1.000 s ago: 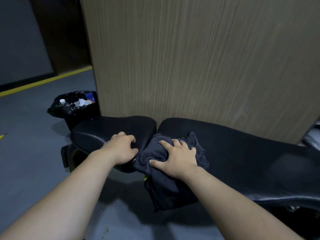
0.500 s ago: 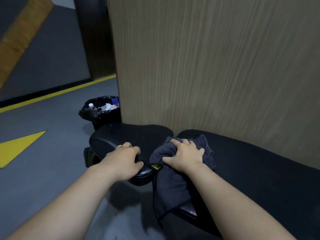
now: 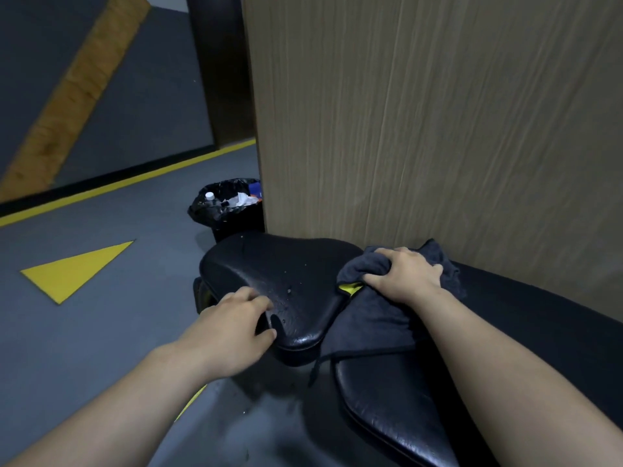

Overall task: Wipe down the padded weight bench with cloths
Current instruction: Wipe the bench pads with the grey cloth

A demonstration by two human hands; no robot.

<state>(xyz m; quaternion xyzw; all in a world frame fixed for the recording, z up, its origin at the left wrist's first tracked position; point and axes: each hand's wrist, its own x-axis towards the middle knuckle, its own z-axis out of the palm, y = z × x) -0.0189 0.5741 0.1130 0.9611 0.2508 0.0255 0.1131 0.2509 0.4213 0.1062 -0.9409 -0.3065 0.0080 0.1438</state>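
The black padded bench has a seat pad [image 3: 286, 274] at centre and a long back pad [image 3: 505, 332] running to the lower right. A dark grey cloth [image 3: 371, 318] lies bunched over the gap between the two pads, its lower part draped down the near side. My right hand [image 3: 404, 278] grips the bunched top of the cloth at the gap. My left hand [image 3: 232, 328] holds the near edge of the seat pad, thumb under its rim. Water drops speckle the seat pad near my left fingers.
A tall wood-grain panel [image 3: 438, 129] rises right behind the bench. A black lined bin [image 3: 232, 207] with rubbish stands at the far end of the seat. Grey floor with a yellow triangle [image 3: 77, 267] and yellow line spreads to the left.
My view has come closer and turned left. My right hand slid with the cloth toward the far side of the gap. My left hand shifted to the seat pad's near edge.
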